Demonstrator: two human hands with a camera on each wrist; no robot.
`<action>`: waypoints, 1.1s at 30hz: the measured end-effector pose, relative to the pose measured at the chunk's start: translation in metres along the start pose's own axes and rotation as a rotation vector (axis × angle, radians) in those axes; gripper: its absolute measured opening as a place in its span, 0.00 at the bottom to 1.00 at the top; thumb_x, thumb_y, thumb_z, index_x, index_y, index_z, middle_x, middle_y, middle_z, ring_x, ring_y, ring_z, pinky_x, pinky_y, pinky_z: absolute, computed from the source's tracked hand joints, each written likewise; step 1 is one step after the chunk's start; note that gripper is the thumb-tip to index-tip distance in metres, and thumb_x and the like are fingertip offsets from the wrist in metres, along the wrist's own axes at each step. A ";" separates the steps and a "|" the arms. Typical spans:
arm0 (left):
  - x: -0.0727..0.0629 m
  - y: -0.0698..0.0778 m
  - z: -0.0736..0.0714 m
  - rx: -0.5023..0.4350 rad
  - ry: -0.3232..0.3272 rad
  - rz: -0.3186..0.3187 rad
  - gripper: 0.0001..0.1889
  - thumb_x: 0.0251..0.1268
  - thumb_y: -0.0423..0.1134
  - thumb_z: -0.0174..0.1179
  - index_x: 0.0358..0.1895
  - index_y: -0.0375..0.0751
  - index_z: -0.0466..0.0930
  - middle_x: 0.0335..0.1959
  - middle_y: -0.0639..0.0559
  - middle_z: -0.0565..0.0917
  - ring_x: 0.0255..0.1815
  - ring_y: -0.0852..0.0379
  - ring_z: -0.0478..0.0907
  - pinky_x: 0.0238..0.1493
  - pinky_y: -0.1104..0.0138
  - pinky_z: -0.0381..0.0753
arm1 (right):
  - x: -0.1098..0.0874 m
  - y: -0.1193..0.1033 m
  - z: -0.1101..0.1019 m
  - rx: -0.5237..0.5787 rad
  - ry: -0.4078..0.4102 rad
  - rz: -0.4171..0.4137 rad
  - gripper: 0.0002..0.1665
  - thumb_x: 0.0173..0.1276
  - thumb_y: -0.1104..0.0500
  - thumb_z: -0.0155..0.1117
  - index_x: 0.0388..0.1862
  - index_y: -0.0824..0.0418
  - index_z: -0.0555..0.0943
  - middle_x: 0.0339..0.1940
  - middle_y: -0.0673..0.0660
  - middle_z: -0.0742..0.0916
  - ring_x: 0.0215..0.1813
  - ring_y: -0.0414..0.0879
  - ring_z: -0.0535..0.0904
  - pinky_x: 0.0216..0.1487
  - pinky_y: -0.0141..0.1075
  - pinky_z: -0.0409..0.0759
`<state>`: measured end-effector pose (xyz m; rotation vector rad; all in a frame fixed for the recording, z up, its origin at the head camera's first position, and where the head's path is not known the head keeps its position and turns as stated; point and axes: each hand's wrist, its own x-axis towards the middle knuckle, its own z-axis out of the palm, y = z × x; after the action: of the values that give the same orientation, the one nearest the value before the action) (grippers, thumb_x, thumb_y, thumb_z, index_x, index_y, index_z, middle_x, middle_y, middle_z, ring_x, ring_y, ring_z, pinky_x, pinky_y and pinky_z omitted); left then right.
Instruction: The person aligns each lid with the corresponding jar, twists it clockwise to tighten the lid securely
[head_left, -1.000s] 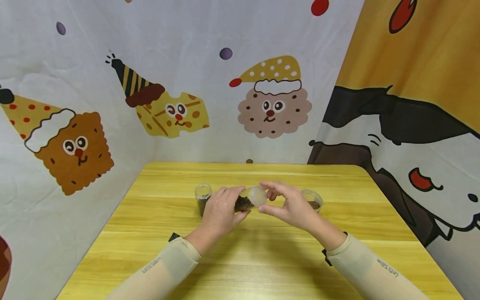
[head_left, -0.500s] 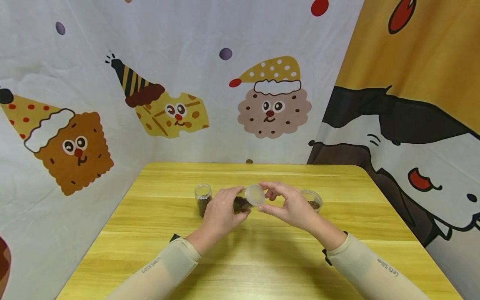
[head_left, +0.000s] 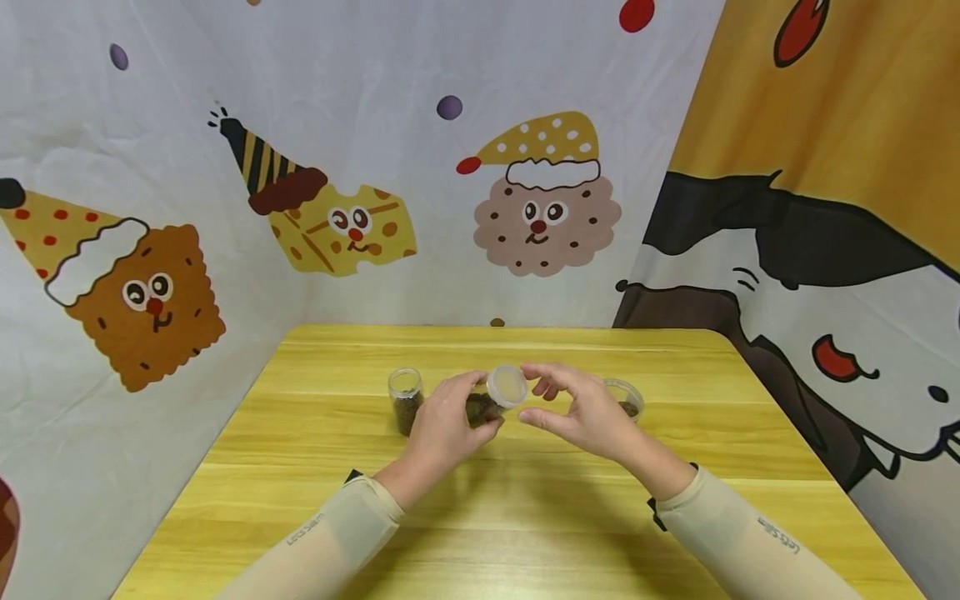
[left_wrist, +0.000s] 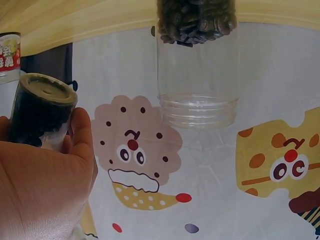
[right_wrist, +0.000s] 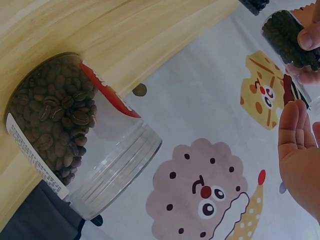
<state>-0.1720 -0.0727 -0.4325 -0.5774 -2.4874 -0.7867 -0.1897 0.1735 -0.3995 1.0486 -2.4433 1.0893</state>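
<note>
Cartoon-print backdrop [head_left: 330, 100] up the back wall, wood-grain tabletop [head_left: 498, 542] below it. From here:

Left grip [head_left: 447, 418]: curled round the held jar [head_left: 482, 408], up over the middle of the tabletop and tilted, top end toward the right. Right grip [head_left: 588, 412]: thumb and fingers spread, holding nothing, just off that top end; I see no contact.

Two other jars stand on the tabletop, no lids on either. Red-label jar [right_wrist: 57, 120] sits behind the right grip, coffee beans inside. Bean jar [head_left: 407, 408] sits left of the left grip, near it. Held jar has loose dark pieces in it; can't make out what.

Smallest part: frosted lid [head_left: 507, 386] on the held jar. I'd call this lid work; tightening or loosening, can't tell.

To do it well: firm hold on the jar body, but don't crush it. Tip the mouth higher so the contents settle toward the base. Thumb and fingers on opposite sides of the lid rim, turn about the jar's own axis, no sideways pull. Bean jar's neck is threaded, so this one probably is too: short turns, re-seat between. Watch the left knuckles; a bump could spill the bean jar.
</note>
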 end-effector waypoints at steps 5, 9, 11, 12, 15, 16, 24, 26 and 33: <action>0.002 -0.001 0.003 -0.054 -0.038 -0.047 0.35 0.55 0.44 0.83 0.65 0.38 0.79 0.58 0.43 0.89 0.60 0.45 0.87 0.60 0.50 0.90 | -0.002 0.002 0.000 -0.017 0.004 0.013 0.35 0.65 0.56 0.82 0.70 0.58 0.81 0.61 0.55 0.90 0.48 0.47 0.89 0.41 0.33 0.89; 0.005 0.000 0.005 -0.100 -0.059 -0.105 0.34 0.57 0.44 0.82 0.66 0.39 0.79 0.58 0.44 0.88 0.58 0.46 0.88 0.59 0.51 0.91 | -0.004 0.003 -0.001 -0.025 -0.004 0.029 0.35 0.66 0.55 0.81 0.71 0.59 0.81 0.62 0.57 0.90 0.49 0.46 0.88 0.41 0.33 0.89; 0.006 0.000 0.007 -0.117 -0.060 -0.124 0.34 0.57 0.44 0.82 0.66 0.39 0.79 0.57 0.44 0.88 0.56 0.46 0.88 0.57 0.52 0.91 | -0.004 0.004 -0.001 -0.034 -0.007 0.038 0.35 0.67 0.55 0.81 0.71 0.59 0.80 0.62 0.57 0.89 0.49 0.46 0.88 0.41 0.34 0.89; 0.007 0.000 0.008 -0.128 -0.061 -0.134 0.34 0.57 0.44 0.82 0.66 0.39 0.79 0.57 0.44 0.88 0.55 0.46 0.88 0.57 0.52 0.91 | -0.005 0.004 -0.002 -0.039 -0.007 0.042 0.35 0.67 0.55 0.80 0.71 0.59 0.80 0.63 0.57 0.89 0.50 0.46 0.88 0.42 0.34 0.90; 0.009 0.000 0.011 -0.153 -0.062 -0.152 0.34 0.57 0.44 0.82 0.66 0.40 0.79 0.57 0.45 0.88 0.55 0.46 0.88 0.56 0.52 0.91 | -0.007 0.006 -0.003 -0.058 -0.003 0.055 0.35 0.68 0.54 0.80 0.72 0.58 0.80 0.63 0.56 0.89 0.50 0.44 0.88 0.44 0.35 0.90; 0.010 0.000 0.012 -0.160 -0.063 -0.157 0.34 0.57 0.44 0.82 0.65 0.40 0.79 0.56 0.45 0.88 0.55 0.46 0.88 0.56 0.52 0.91 | -0.008 0.006 -0.003 -0.060 -0.001 0.057 0.35 0.68 0.54 0.80 0.72 0.58 0.80 0.63 0.56 0.89 0.50 0.44 0.88 0.44 0.35 0.90; 0.014 -0.001 0.019 -0.217 -0.065 -0.193 0.34 0.59 0.43 0.81 0.66 0.40 0.78 0.57 0.45 0.87 0.55 0.46 0.86 0.56 0.51 0.91 | -0.015 0.015 -0.006 -0.084 0.022 0.065 0.35 0.68 0.55 0.80 0.72 0.59 0.80 0.62 0.59 0.89 0.49 0.47 0.89 0.45 0.36 0.91; 0.015 -0.001 0.021 -0.231 -0.072 -0.206 0.34 0.59 0.43 0.81 0.67 0.40 0.77 0.58 0.44 0.85 0.56 0.45 0.85 0.57 0.51 0.91 | -0.017 0.017 -0.006 -0.088 0.022 0.078 0.35 0.68 0.55 0.79 0.72 0.58 0.80 0.62 0.59 0.89 0.49 0.49 0.89 0.46 0.38 0.91; 0.021 -0.003 0.026 -0.264 -0.102 -0.278 0.35 0.59 0.44 0.81 0.68 0.40 0.77 0.61 0.44 0.84 0.59 0.44 0.84 0.60 0.50 0.89 | -0.022 0.023 -0.005 -0.109 0.004 0.102 0.36 0.69 0.54 0.79 0.73 0.60 0.79 0.63 0.62 0.89 0.50 0.51 0.90 0.49 0.46 0.92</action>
<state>-0.1985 -0.0537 -0.4418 -0.3695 -2.6103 -1.2329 -0.1913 0.1989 -0.4193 0.8969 -2.5457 0.9741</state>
